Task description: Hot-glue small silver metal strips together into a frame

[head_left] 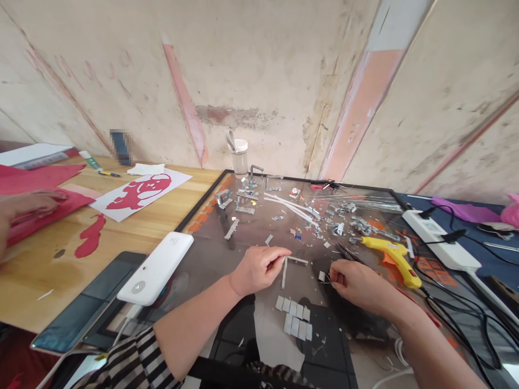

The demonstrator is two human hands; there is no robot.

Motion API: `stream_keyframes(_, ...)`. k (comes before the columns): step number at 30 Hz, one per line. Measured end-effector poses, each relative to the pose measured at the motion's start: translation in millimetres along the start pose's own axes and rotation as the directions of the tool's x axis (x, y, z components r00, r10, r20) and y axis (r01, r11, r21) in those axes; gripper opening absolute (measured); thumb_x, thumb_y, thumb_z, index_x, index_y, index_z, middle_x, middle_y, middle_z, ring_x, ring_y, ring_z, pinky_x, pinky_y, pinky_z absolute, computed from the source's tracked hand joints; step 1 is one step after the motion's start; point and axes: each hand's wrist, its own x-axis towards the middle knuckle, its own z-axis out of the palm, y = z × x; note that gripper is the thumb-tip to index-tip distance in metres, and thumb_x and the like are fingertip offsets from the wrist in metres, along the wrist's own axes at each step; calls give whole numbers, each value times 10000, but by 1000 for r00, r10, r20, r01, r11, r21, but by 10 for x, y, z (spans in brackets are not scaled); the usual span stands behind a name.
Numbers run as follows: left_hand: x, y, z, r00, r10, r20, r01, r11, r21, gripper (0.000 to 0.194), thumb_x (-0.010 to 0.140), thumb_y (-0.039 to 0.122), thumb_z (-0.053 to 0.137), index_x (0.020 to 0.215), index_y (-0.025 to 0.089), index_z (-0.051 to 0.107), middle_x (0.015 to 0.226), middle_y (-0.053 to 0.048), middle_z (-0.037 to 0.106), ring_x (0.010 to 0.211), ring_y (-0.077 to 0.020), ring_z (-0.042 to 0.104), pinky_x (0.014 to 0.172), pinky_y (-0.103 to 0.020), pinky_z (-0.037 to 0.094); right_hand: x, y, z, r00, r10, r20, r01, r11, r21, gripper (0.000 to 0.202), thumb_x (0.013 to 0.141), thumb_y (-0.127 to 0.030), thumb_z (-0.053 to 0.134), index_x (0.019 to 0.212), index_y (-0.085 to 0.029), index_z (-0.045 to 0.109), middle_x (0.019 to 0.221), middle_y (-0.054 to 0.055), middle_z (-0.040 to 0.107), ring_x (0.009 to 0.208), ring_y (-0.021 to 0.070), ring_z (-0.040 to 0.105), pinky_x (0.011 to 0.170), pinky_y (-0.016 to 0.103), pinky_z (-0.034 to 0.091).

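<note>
My left hand (259,270) is closed in a pinch above the glass-topped table. Its fingertips meet at the upper end of a thin pale strip (284,274); whatever sits between them is hidden. A second thin strip (298,260) lies just right of it, running crosswise. To the right, my right hand (352,280) pinches a small grey-white piece (322,276), with a thin wire-like line beside it. Behind that hand shows a dark slender tool (347,252), partly covered. Several flat grey rectangles (298,327) lie in two rows nearer to me.
A yellow glue gun (391,256) and a white power strip (440,240) with black cords lie right. Grey scraps (338,227) and small bent-strip shapes (256,175) spread behind. Left are a white power bank (156,270), a phone (91,302), a red paper cutout (140,192) and another person's hand (28,208).
</note>
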Motion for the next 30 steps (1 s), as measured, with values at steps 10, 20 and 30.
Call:
stream_keyframes(10,-17,-72,4,996,-84,-29,81,991,-104,175,855,151,478,920,169,640,660,-7,682,575,-101,634,585,-206,487,-7,7,-14,1000,-15,-6,16,1000,9,106,682,-115,458,660,-198,520,691,4,591,607,135,515,550,236,315)
stream_keyframes(20,12,-32,-39,986,-150,76,155,986,-67,204,843,249,519,656,168,532,526,38,498,478,-69,413,500,-193,339,-2,50,22,999,-37,-16,37,999,20,113,685,-123,459,686,-200,541,710,5,586,615,133,523,565,240,328)
stream_keyframes(30,24,-17,-25,979,-195,51,198,979,-52,330,813,229,511,545,174,327,496,63,333,467,-59,293,480,-197,259,8,56,25,999,-49,-16,49,999,23,114,677,-126,469,717,-200,545,717,4,584,642,141,525,585,244,336)
